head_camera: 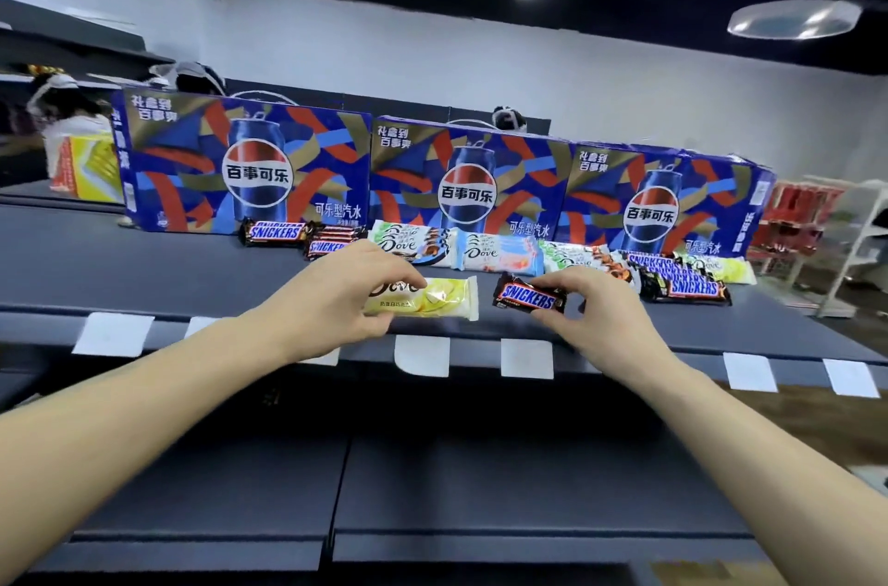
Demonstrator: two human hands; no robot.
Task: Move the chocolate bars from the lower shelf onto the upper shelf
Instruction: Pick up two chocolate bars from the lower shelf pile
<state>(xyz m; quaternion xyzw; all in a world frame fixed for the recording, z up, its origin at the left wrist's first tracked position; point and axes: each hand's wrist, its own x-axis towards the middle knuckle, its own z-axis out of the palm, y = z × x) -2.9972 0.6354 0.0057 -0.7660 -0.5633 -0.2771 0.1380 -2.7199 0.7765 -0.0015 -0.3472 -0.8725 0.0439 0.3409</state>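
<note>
Though each hand grips a bar, left hand hides Dove bar lettering; right hand covers Snickers bar end.

1. Pepsi boxes: blue w/ red, gold, lt-blue ribbon shapes; red/white/blue globe logo.
2. Snickers bar: dk brown wrapper, blue letters, red outline.
3. Dove bar: pale yellow + white.
4. Other Dove bars: white w/ lt blue, pink, green.
5. Upper shelf: dk grey-blue; white tags on edge.
</note>
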